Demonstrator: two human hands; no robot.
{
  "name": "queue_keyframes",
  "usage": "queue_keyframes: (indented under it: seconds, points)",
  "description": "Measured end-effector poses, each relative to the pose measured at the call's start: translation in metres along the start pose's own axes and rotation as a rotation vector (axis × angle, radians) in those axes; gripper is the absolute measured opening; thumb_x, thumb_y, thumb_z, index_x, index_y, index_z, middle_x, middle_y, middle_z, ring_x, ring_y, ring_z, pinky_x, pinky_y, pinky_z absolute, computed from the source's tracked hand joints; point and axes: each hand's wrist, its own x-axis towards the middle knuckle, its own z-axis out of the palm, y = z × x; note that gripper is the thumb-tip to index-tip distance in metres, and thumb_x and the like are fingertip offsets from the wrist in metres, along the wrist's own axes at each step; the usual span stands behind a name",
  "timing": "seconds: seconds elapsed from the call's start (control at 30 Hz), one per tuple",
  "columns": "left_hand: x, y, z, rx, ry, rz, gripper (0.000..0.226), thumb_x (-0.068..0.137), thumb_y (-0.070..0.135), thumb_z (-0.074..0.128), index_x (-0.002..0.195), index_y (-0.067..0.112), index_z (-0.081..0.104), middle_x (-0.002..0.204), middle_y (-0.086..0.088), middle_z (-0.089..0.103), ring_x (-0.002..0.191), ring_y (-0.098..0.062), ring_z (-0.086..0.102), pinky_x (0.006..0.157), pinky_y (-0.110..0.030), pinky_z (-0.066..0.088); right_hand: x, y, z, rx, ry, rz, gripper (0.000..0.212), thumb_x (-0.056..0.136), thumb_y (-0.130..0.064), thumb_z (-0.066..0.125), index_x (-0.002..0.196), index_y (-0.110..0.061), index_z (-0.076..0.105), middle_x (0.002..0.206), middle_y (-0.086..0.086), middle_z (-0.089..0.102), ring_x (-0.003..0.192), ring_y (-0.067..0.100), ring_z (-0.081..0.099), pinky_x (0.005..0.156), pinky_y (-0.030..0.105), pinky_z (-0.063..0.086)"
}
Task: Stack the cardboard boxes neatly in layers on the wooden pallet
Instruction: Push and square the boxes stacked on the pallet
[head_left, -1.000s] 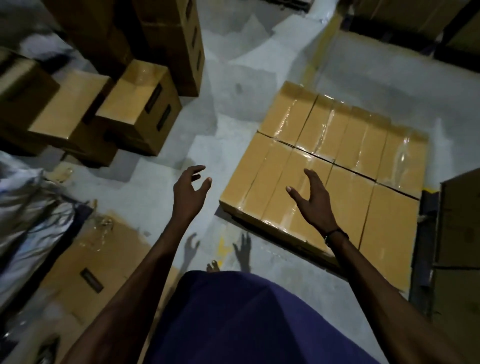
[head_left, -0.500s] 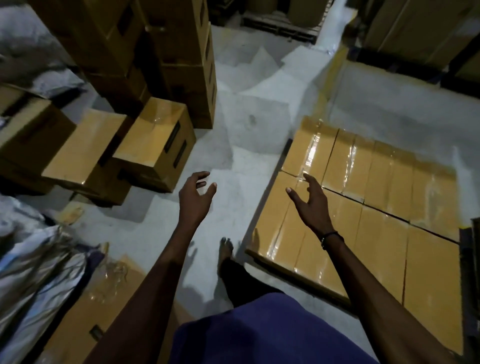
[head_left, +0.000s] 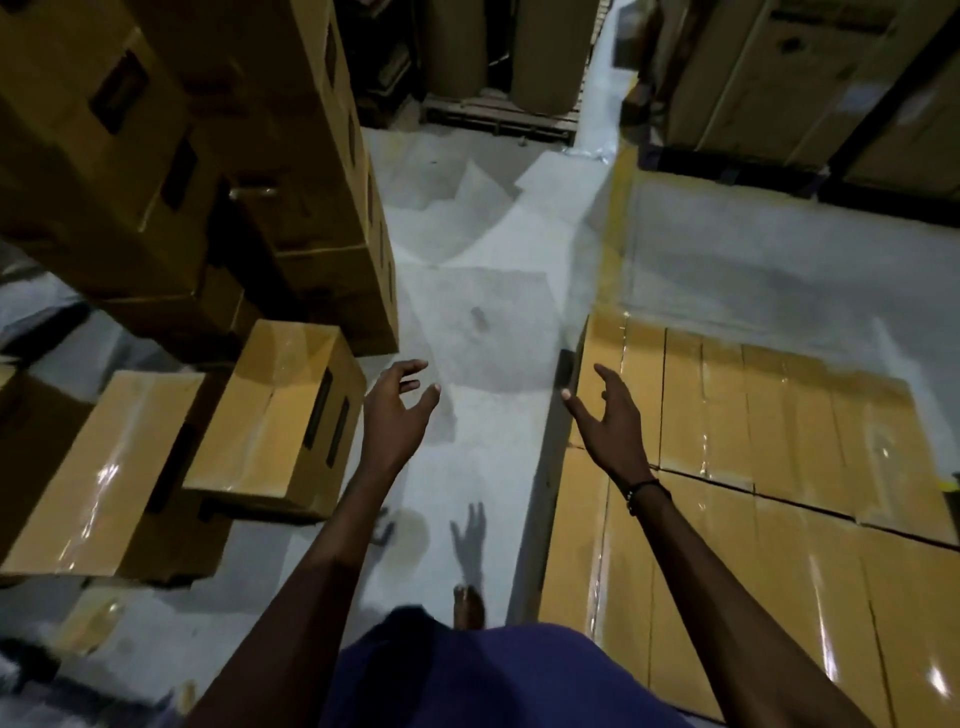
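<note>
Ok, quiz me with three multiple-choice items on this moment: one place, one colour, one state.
1. The flat layer of taped boxes lies where?
A. to the person's right
B. to the person's left
C. on the tall stack

2. Colour of the floor line beyond that layer?
A. red
B. yellow
C. green

3. The left hand and right hand are:
A. gripping one box
B. both empty, fingers spread
C. pressed flat on a box

Key: 1 A, the layer fills the right side; 2 B, the stripe reads yellow; 3 B, both hands hover, holding nothing.
</note>
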Motion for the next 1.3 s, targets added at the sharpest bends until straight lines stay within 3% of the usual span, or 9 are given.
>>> queue_keyframes:
  seconds: [0.1,0.27,0.47,0.6,0.73,1.13,1.3]
  points:
    - [0.065,0.006,0.006,0.006,-0.062,0.022,0.031,0.095,0.032,0.072,0.124,0.032,0.063,0.126,0.019,0.061,0.108,0.013,0.057,0.083,-0.023,0.049,0.043,-0.011,0.010,-0.013,0.064,-0.002,0.074,0.094,-0.061,0.064,0.154,-0.026,0.038,0.162,-0.003,0.037,0.144,0.024,0.041,0.115,0.054,0.040]
    - [0.179,0.008,0.020,0.006,-0.144,0.088,0.032,0.094,0.028,0.073,0.125,0.029,0.064,0.130,0.010,0.064,0.109,0.003,0.061,0.086,-0.025,0.052,0.121,-0.021,0.028,-0.023,0.149,0.060,0.075,0.094,-0.060,0.064,0.155,-0.025,0.038,0.162,-0.001,0.037,0.146,0.024,0.039,0.118,0.053,0.037]
    - [0.333,0.028,0.043,-0.026,-0.261,0.168,0.032,0.093,0.028,0.074,0.124,0.027,0.065,0.129,0.011,0.064,0.111,-0.004,0.064,0.085,-0.028,0.053,0.220,-0.051,0.053,-0.026,0.295,0.140,0.077,0.093,-0.063,0.064,0.155,-0.027,0.036,0.163,-0.002,0.035,0.148,0.024,0.037,0.118,0.054,0.037]
    - [0.416,0.045,0.060,-0.034,-0.369,0.199,0.031,0.091,0.028,0.075,0.121,0.028,0.065,0.128,0.013,0.065,0.110,-0.003,0.065,0.080,-0.021,0.049,0.273,-0.071,0.065,-0.019,0.394,0.197,0.075,0.093,-0.061,0.064,0.155,-0.026,0.037,0.163,-0.003,0.035,0.147,0.025,0.038,0.117,0.055,0.038]
    - [0.480,0.054,0.084,-0.040,-0.445,0.210,0.030,0.091,0.028,0.075,0.120,0.030,0.065,0.126,0.017,0.065,0.108,0.001,0.065,0.080,-0.022,0.049,0.318,-0.081,0.070,-0.017,0.455,0.251,0.074,0.094,-0.059,0.065,0.154,-0.026,0.037,0.162,-0.002,0.036,0.146,0.025,0.039,0.116,0.055,0.038]
    - [0.680,0.098,0.250,-0.002,-0.668,0.301,0.031,0.091,0.025,0.075,0.121,0.028,0.065,0.126,0.014,0.064,0.109,-0.001,0.065,0.079,-0.014,0.046,0.500,-0.033,0.026,0.048,0.688,0.394,0.073,0.094,-0.056,0.066,0.155,-0.027,0.037,0.163,-0.001,0.034,0.147,0.024,0.036,0.117,0.055,0.037]
    - [0.767,0.142,0.333,0.027,-0.732,0.345,0.031,0.091,0.024,0.075,0.120,0.029,0.065,0.123,0.015,0.065,0.108,-0.005,0.066,0.079,-0.018,0.046,0.588,-0.016,-0.019,0.072,0.764,0.466,0.074,0.094,-0.055,0.067,0.155,-0.027,0.037,0.163,0.000,0.033,0.148,0.024,0.035,0.118,0.054,0.036]
